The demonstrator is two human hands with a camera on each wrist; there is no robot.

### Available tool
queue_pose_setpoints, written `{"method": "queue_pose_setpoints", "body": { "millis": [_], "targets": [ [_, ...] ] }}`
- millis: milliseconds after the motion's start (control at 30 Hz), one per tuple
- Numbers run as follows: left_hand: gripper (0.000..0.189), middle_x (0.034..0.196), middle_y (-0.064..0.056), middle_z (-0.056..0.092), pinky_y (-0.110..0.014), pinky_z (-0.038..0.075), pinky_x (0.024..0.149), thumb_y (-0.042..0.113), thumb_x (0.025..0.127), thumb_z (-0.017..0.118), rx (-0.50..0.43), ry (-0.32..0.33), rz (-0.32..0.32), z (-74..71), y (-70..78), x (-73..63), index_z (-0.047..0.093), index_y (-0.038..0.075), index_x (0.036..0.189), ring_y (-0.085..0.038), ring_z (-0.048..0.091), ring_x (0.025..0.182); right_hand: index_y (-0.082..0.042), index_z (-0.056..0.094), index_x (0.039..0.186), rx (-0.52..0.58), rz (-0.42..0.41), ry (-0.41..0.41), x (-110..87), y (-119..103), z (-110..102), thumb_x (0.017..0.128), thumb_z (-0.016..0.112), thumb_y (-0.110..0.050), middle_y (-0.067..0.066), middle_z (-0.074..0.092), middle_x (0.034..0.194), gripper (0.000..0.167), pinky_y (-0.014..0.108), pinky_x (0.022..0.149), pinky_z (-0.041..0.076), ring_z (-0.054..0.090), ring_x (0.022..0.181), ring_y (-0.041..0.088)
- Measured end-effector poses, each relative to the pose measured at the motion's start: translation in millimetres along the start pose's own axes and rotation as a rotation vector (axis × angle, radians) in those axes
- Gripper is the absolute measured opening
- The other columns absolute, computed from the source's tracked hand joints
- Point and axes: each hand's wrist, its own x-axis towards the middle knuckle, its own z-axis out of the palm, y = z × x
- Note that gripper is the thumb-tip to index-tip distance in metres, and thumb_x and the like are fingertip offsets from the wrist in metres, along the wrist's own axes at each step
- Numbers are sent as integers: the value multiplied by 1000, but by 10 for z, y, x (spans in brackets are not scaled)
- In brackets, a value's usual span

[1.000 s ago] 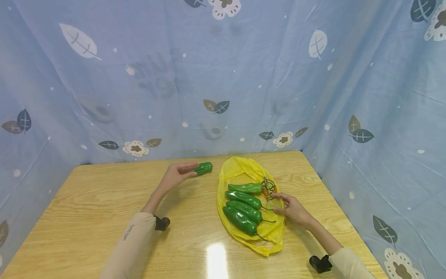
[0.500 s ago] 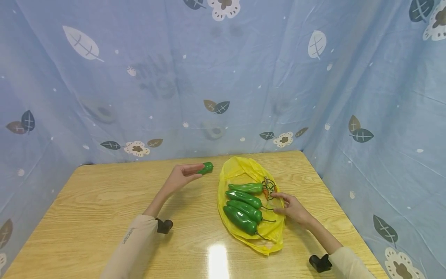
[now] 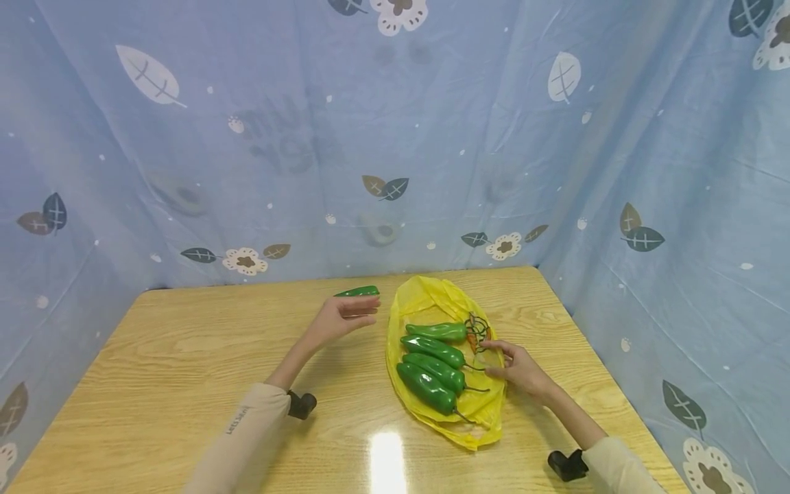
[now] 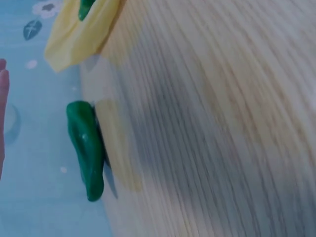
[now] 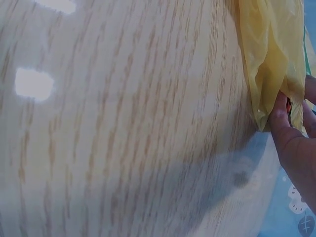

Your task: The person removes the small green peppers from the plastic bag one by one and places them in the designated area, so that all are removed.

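My left hand point(image 3: 347, 321) is over the back of the table, fingers extended, with nothing in its grasp. Just behind it, a single green pepper point(image 3: 358, 291) lies on the wood; the left wrist view shows this pepper point(image 4: 87, 148) apart from the fingertips point(image 4: 2, 94). A yellow plastic bag point(image 3: 409, 300) lies spread to the right, with several large green peppers point(image 3: 427, 388) in a row on it. Small chilies with thin dark stems point(image 3: 476, 332) lie at its right side. There my right hand point(image 3: 521, 370) holds the bag's edge between thumb and fingers.
The wooden table point(image 3: 185, 370) backs onto a blue patterned curtain point(image 3: 296, 151), which also runs along both sides. Black wrist mounts point(image 3: 568, 465) stick out from the cuffs. A bright reflection marks the table front.
My left hand has shifted right and slightly toward the front, so more of the single pepper behind it shows. The right hand and bag stay in place.
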Motion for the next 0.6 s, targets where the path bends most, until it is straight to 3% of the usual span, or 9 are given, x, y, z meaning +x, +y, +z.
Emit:
{"method": "queue_pose_setpoints", "body": {
  "millis": [233,333,367,500,600],
  "targets": [
    [48,127,-20,59,-32,53,88,4,87,69,10,-58,-1,166,28,61,55,-5,131,-33,60,114,7,47,136,10,0,0,-8,-5,-9,87,68,-2,34,33,143,54,23,71,50,54,107,30],
    [46,128,-22,58,-36,51,92,1,87,69,16,-79,14,239,111,87,55,-8,129,-36,58,115,8,46,136,17,-5,-2,-13,-8,-6,87,67,-2,35,33,143,54,22,72,50,56,105,25],
    [45,128,-23,58,-39,50,93,1,87,69,18,-85,22,260,125,100,55,-9,129,-37,57,116,7,46,136,20,-1,2,-14,-10,-5,87,68,-1,35,33,143,54,22,69,50,58,97,22],
    [44,128,-23,57,-46,46,97,0,87,69,29,-101,44,329,67,173,56,-10,127,-37,55,118,7,47,135,6,1,10,-14,-10,0,87,68,-1,35,32,143,53,21,61,45,52,79,13],
    [43,128,-21,59,-44,46,98,1,87,69,27,-101,55,376,-18,231,58,-7,127,-33,56,118,7,48,135,-13,-4,15,-11,-2,2,87,68,-1,35,32,143,53,22,64,45,53,90,22]
  ]
}}
